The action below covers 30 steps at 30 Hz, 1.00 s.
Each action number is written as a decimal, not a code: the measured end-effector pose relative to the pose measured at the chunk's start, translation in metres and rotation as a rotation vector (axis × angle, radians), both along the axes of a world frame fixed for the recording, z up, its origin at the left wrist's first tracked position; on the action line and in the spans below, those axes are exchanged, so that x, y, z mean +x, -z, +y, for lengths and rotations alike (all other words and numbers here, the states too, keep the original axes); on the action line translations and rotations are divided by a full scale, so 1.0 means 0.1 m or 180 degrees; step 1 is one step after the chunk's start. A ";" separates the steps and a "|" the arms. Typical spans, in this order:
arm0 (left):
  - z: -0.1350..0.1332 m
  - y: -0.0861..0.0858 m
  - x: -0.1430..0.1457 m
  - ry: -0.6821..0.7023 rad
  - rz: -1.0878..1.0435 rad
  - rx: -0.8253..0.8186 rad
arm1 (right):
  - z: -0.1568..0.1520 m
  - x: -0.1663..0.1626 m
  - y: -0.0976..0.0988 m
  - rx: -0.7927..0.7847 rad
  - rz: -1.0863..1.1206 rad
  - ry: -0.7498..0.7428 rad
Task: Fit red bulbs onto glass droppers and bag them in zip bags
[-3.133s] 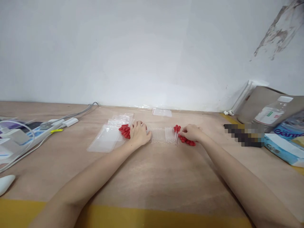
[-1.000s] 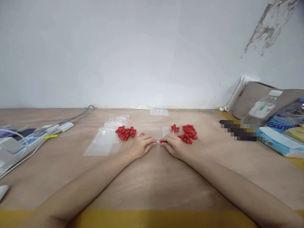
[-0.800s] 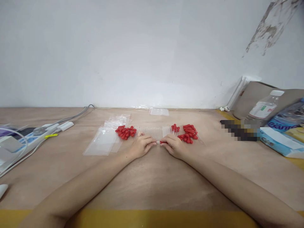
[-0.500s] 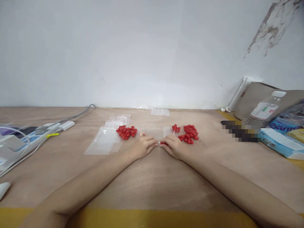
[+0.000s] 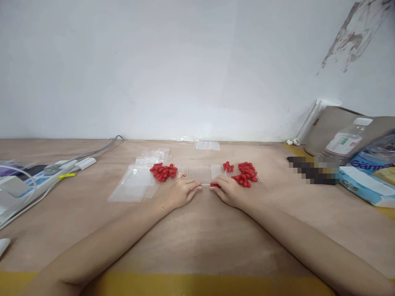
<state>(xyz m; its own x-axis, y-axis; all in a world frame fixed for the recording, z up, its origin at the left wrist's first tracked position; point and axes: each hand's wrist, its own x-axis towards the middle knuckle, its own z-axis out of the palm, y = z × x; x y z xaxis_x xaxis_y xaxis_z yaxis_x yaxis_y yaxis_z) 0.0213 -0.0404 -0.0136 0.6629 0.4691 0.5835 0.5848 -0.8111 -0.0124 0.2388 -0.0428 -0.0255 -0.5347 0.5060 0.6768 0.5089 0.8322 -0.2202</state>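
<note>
A thin clear tube point(image 5: 205, 185) runs level between my hands, close to the tabletop. My left hand point(image 5: 184, 192) pinches its left end with thumb and fingers. At the other end, my right hand point(image 5: 227, 190) is closed on a red rubber bulb point(image 5: 215, 185), which meets the tube; how deep the tube sits is hidden by the fingers. Just behind lies a row of clear tubes point(image 5: 202, 172). Beside my left hand is a pile of red bulbs point(image 5: 163, 172). Droppers with red bulbs point(image 5: 246, 174) are heaped right of my right hand, with a few more point(image 5: 228, 167) nearer the row.
Clear zip bags point(image 5: 128, 187) lie left of the bulbs, and another bag point(image 5: 207, 145) is near the wall. On the left is a power strip point(image 5: 43, 181) with cables. A bottle point(image 5: 347, 139) and a blue tissue pack point(image 5: 365, 187) stand at the right.
My hands have drawn slightly apart, and more of the clear tube shows between them. Both keep their pinch. The piles around them look unchanged.
</note>
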 end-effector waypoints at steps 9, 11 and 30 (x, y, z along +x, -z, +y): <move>0.05 0.07 0.00 0.0092 -0.0036 -0.0174 | 0.03 -0.06 0.06 0.0089 -0.0017 -0.0099; 0.05 0.07 0.01 0.0075 -0.0042 -0.0238 | 0.04 -0.06 0.04 0.0088 -0.0015 -0.0128; 0.13 -0.04 -0.01 -0.1306 -0.0833 -0.0555 | 0.69 0.68 -0.62 -0.2102 0.0734 0.1923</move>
<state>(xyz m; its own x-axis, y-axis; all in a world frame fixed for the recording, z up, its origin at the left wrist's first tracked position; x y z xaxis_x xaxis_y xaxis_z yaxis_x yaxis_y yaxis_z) 0.0205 -0.0278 -0.0094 0.2462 0.7650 0.5952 0.8208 -0.4911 0.2917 0.3069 0.0263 0.0364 0.0580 0.9763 0.2085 0.7003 0.1091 -0.7055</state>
